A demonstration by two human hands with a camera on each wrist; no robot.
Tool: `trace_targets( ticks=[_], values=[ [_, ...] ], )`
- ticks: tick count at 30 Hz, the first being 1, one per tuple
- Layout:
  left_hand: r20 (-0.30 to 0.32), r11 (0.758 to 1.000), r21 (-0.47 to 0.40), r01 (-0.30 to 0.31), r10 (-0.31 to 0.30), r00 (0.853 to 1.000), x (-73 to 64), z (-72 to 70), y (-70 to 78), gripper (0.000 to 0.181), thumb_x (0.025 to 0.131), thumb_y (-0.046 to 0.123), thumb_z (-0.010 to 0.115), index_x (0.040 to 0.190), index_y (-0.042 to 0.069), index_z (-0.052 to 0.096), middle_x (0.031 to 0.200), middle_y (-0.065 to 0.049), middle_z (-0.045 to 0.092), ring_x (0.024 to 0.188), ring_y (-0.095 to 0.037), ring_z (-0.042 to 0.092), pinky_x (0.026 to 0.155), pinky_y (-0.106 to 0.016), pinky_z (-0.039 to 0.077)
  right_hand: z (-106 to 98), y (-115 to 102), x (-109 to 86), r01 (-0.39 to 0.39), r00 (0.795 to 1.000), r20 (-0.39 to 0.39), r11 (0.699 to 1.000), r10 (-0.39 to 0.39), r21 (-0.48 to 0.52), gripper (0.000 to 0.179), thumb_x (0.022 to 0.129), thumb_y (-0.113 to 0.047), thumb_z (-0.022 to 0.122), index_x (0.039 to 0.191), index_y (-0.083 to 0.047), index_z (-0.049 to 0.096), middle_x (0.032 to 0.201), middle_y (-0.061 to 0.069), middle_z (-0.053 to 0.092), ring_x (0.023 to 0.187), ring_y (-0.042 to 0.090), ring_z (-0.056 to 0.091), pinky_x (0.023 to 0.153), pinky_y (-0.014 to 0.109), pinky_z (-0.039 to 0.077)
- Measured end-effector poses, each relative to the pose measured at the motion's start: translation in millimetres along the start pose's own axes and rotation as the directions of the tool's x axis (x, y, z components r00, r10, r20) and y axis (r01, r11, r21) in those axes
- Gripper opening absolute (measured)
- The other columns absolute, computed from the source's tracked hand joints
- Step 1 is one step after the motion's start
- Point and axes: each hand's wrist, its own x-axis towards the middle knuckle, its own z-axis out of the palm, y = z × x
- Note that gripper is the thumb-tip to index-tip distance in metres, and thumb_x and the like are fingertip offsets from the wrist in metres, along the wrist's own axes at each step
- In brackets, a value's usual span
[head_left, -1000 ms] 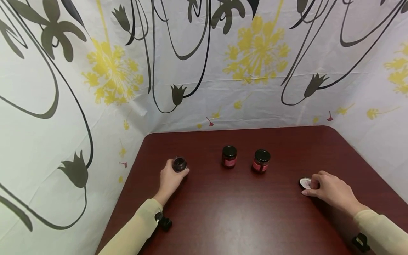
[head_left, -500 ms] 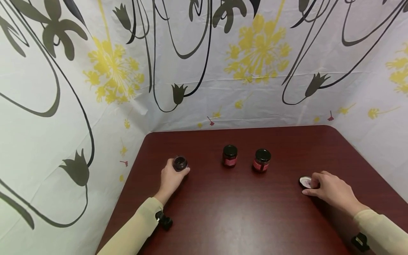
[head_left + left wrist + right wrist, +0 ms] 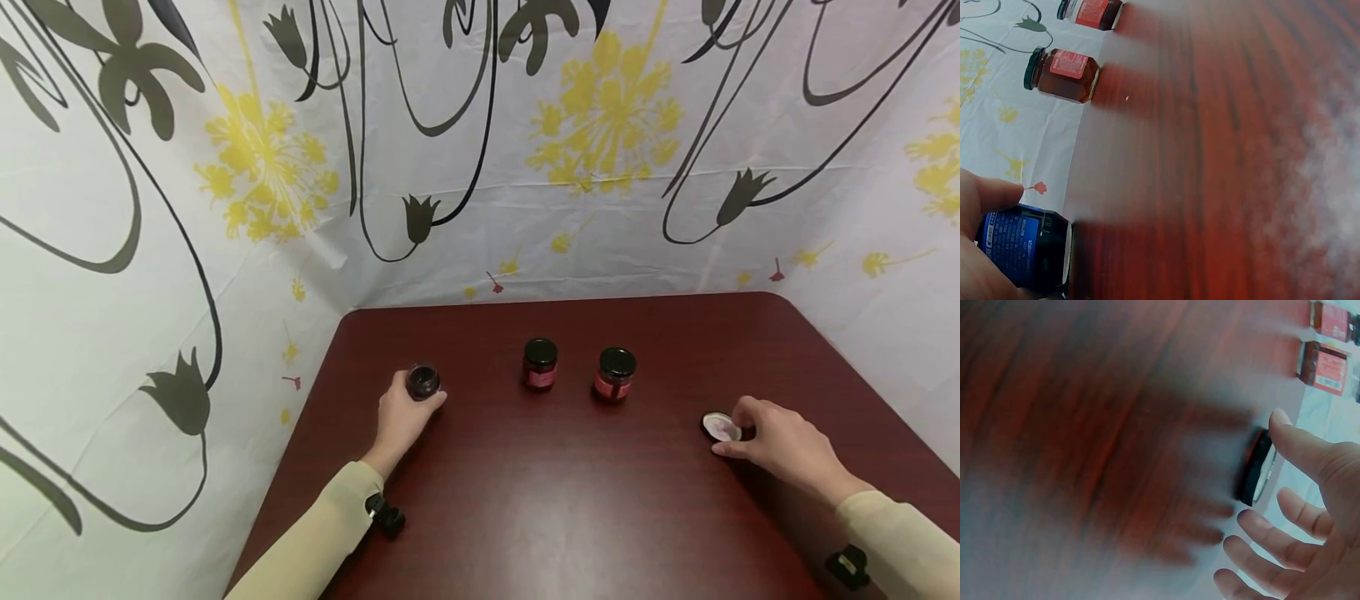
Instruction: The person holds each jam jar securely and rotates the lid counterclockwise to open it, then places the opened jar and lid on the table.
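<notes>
Toward the table's left side, my left hand [image 3: 401,419] grips a dark open-topped jar [image 3: 423,381] standing on the table. Its blue label [image 3: 1013,249] shows in the left wrist view, with thumb and fingers around the glass. On the right, a dark lid [image 3: 721,427] lies with its white inside facing up. My right hand [image 3: 787,446] is beside the lid, and the right wrist view shows its thumb and fingers [image 3: 1272,534] spread apart with a gap around the lid [image 3: 1257,467]. Whether the thumb touches the lid's edge I cannot tell.
Two capped jars with red labels stand between the hands: one jar [image 3: 540,364] at centre, the other jar [image 3: 615,375] just right of it. The dark red table [image 3: 525,492] meets a flower-printed cloth [image 3: 465,167] at its far edge.
The right hand's fingers have lifted off the lid and spread slightly, so more of the lid shows. The left hand keeps hold of the open jar in the same place.
</notes>
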Motion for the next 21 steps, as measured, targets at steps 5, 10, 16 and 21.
trace_targets(
  ticks=[5,10,16,21],
  values=[
    [0.009,1.000,0.002,-0.011,0.011,1.000,-0.4,-1.5,1.1,0.067,0.078,0.044,0.085,0.129,0.013,0.053,0.120,-0.008,0.065,0.111,-0.029,0.061,0.091,-0.049,0.048,-5.9,0.7,0.8,-0.030,0.999,0.018,0.999,0.030,0.012,0.061,0.072,-0.067,0.079,0.097,-0.015,0.059,0.084,-0.003,0.063,0.069,0.016,0.055,0.051,0.036,0.038],
    [0.027,1.000,-0.006,-0.027,0.027,0.999,-0.3,-4.1,2.7,0.077,0.077,0.044,0.085,0.138,0.015,0.048,0.128,-0.006,0.060,0.118,-0.028,0.058,0.096,-0.050,0.046,-13.4,0.5,2.7,-0.027,0.999,0.019,1.000,0.027,0.016,0.061,0.076,-0.069,0.075,0.100,-0.014,0.062,0.090,0.000,0.065,0.073,0.017,0.057,0.053,0.035,0.039],
    [0.051,0.998,-0.021,-0.051,0.052,0.997,-0.5,-9.2,6.9,0.091,0.079,0.048,0.084,0.150,0.017,0.037,0.144,-0.007,0.048,0.129,-0.027,0.049,0.102,-0.052,0.042,-19.4,-0.3,5.2,-0.018,1.000,0.021,1.000,0.018,0.020,0.060,0.081,-0.065,0.074,0.106,-0.011,0.065,0.101,0.009,0.068,0.083,0.026,0.064,0.057,0.040,0.046],
    [0.037,0.997,-0.031,-0.075,0.076,0.996,0.6,-16.4,13.0,0.093,0.079,0.050,0.083,0.152,0.018,0.035,0.143,-0.008,0.048,0.130,-0.027,0.048,0.102,-0.053,0.042,-22.2,-2.6,6.5,0.008,0.999,-0.032,0.999,-0.007,0.034,0.050,0.089,-0.055,0.072,0.110,-0.010,0.066,0.107,0.017,0.068,0.089,0.036,0.065,0.059,0.048,0.048]
  ],
)
